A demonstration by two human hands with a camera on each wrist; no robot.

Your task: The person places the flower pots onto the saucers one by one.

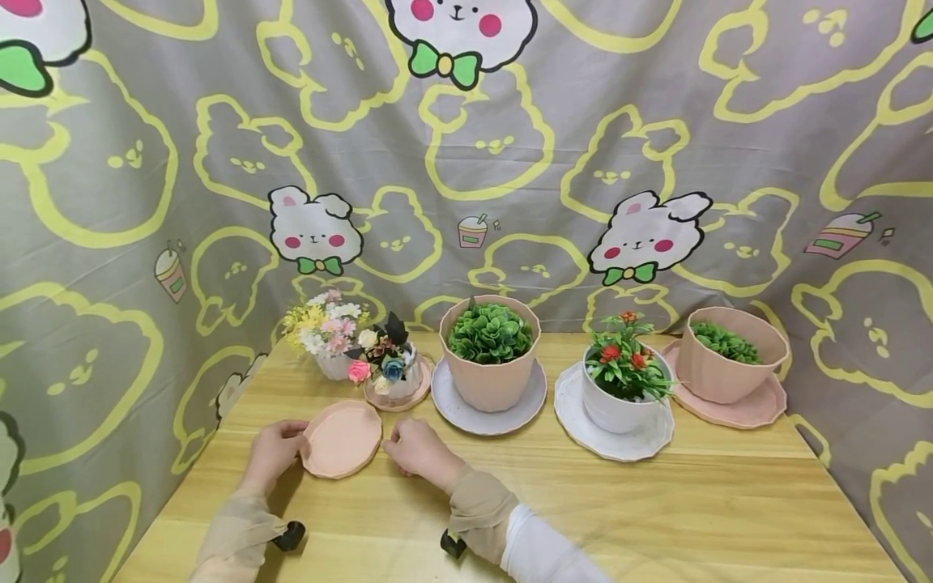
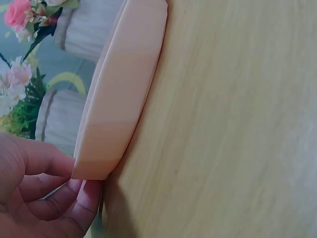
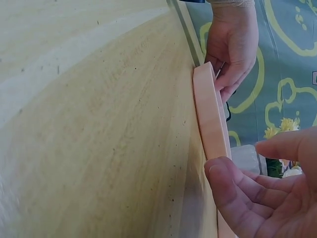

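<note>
A round pink saucer [image 1: 341, 440] with a raised, faceted rim lies at the front left of the wooden table. My left hand [image 1: 278, 447] pinches its left edge, thumb at the rim and fingertips against the outer side, as the left wrist view shows up close. On the opposite side, my right hand [image 1: 423, 452] is just beside the saucer's right edge. In the right wrist view, thumb and forefinger of the right hand [image 3: 270, 183] are spread apart with nothing between them, close by the saucer's side wall [image 3: 210, 111].
Behind the saucer stand a pot of pink, white and yellow flowers [image 1: 328, 328] and a small rose pot on a pink saucer [image 1: 419, 395]. Further right are a pink pot [image 1: 488, 387], a white pot [image 1: 615, 409] with red flowers and a tilted pink pot [image 1: 717, 376], each on a saucer.
</note>
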